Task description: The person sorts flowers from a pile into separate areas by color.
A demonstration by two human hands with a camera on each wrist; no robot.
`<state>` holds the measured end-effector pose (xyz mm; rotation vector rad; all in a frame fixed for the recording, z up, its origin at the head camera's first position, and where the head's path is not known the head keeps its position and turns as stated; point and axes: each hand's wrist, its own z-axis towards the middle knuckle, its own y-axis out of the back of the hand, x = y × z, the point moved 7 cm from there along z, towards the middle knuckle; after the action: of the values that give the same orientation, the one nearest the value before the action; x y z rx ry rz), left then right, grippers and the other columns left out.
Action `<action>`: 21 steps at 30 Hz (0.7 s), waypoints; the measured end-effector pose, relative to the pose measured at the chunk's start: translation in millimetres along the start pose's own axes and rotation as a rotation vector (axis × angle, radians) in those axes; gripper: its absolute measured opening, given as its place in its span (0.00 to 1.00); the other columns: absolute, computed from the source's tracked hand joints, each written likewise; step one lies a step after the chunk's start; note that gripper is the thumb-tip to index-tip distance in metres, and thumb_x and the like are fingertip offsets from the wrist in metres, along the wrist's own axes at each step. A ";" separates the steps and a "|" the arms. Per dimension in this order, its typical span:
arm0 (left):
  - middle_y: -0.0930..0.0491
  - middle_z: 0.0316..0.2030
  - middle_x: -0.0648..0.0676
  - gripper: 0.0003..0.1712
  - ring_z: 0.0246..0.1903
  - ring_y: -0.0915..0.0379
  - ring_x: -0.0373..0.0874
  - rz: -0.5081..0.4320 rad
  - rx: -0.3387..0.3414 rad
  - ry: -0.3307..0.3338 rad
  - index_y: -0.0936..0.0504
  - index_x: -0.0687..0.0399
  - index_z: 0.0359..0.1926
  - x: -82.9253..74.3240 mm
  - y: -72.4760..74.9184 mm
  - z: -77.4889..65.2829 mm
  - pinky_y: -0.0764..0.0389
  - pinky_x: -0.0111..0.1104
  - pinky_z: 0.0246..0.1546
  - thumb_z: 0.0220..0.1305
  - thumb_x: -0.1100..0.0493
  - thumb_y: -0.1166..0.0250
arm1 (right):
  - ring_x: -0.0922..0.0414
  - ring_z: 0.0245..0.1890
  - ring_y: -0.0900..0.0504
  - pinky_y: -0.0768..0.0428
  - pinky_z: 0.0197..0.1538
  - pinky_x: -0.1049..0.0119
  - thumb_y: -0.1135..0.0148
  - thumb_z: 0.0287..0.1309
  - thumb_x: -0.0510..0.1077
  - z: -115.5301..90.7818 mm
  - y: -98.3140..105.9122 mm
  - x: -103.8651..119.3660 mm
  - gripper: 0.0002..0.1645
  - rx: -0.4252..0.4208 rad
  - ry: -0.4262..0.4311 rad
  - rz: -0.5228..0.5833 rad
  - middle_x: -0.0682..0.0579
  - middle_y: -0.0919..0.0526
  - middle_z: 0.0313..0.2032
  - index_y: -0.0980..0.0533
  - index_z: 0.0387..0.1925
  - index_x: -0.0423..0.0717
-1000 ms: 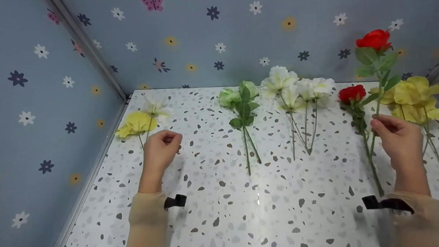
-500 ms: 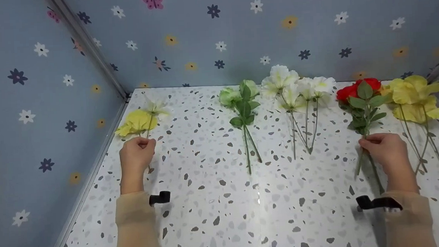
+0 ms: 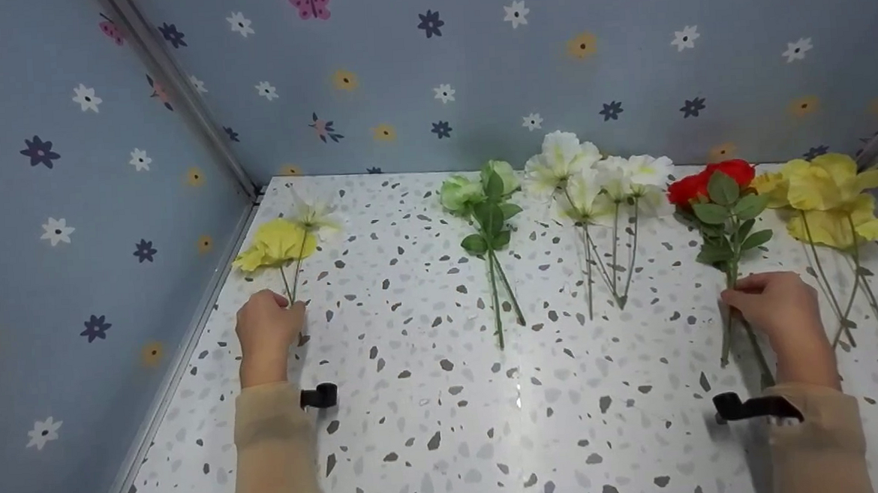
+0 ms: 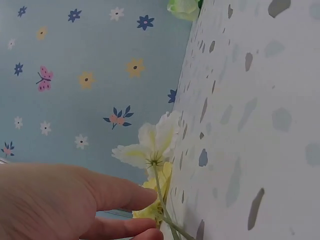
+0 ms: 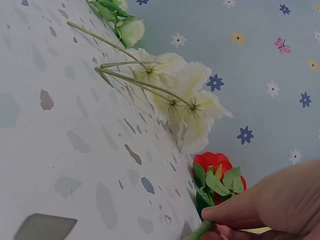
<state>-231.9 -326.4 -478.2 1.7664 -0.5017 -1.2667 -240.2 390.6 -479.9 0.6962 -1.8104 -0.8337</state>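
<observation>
On the right, my right hand (image 3: pixel 777 308) pinches the green stem of a red rose (image 3: pixel 732 173), thumb and fingertip together in the right wrist view. That rose lies over another red rose (image 3: pixel 685 191), their leaves overlapping. At the left, my left hand (image 3: pixel 267 327) is at the stems of a white flower (image 3: pixel 310 216) and a yellow flower (image 3: pixel 277 244). In the left wrist view the thumb and finger (image 4: pixel 135 196) stand apart, with the crossing stems (image 4: pixel 161 192) right at their tips.
Green roses (image 3: pixel 485 199) lie at the middle back of the speckled table (image 3: pixel 449 441), beside several white flowers (image 3: pixel 586 179). Several yellow flowers (image 3: pixel 831 196) lie at the far right. Patterned walls (image 3: pixel 474 64) stand behind and at the left.
My right hand has lowered the upright red rose onto the other one and slid slightly down its stem. The left hand has moved left and down to the stems of the white and yellow flowers.
</observation>
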 end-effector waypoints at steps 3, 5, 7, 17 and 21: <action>0.21 0.49 0.72 0.22 0.51 0.26 0.68 -0.008 0.014 0.008 0.22 0.72 0.51 2.1 -3.6 0.5 0.26 0.57 0.54 0.69 0.55 0.42 | 0.39 0.49 0.21 0.23 0.40 0.57 0.35 0.64 0.54 -0.4 2.0 0.8 0.31 -0.033 0.021 -0.015 0.32 0.19 0.53 0.23 0.59 0.34; 0.21 0.50 0.72 0.22 0.52 0.27 0.70 -0.003 0.006 0.008 0.22 0.74 0.52 3.5 -4.6 1.0 0.26 0.57 0.55 0.69 0.57 0.43 | 0.40 0.48 0.20 0.23 0.39 0.59 0.35 0.64 0.53 -0.6 3.0 1.4 0.30 -0.054 0.033 -0.018 0.33 0.18 0.52 0.22 0.57 0.34; 0.21 0.50 0.73 0.21 0.52 0.26 0.69 0.002 -0.002 0.010 0.22 0.74 0.52 4.7 -5.7 1.0 0.26 0.57 0.55 0.69 0.58 0.43 | 0.39 0.48 0.19 0.23 0.39 0.59 0.34 0.63 0.52 -1.1 3.7 2.2 0.29 -0.069 0.041 -0.016 0.33 0.17 0.51 0.21 0.56 0.34; 0.15 0.35 0.68 0.11 0.36 0.20 0.63 0.033 -0.043 -0.005 0.15 0.69 0.34 5.8 -10.0 4.2 0.20 0.54 0.42 0.63 0.65 0.42 | 0.39 0.47 0.20 0.21 0.42 0.52 0.34 0.63 0.52 -2.6 3.0 4.7 0.29 -0.072 0.045 -0.014 0.32 0.17 0.50 0.21 0.55 0.33; 0.19 0.21 0.62 0.13 0.26 0.24 0.59 0.045 -0.032 0.014 0.20 0.62 0.21 5.3 -11.8 4.2 0.22 0.49 0.31 0.61 0.65 0.44 | 0.39 0.47 0.20 0.21 0.44 0.50 0.33 0.63 0.53 -1.7 2.2 2.8 0.29 -0.065 0.030 -0.010 0.33 0.17 0.50 0.21 0.56 0.33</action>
<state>-235.5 -325.8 -491.4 1.7275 -0.5079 -1.2235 -239.8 389.4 -476.1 0.6733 -1.7461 -0.8805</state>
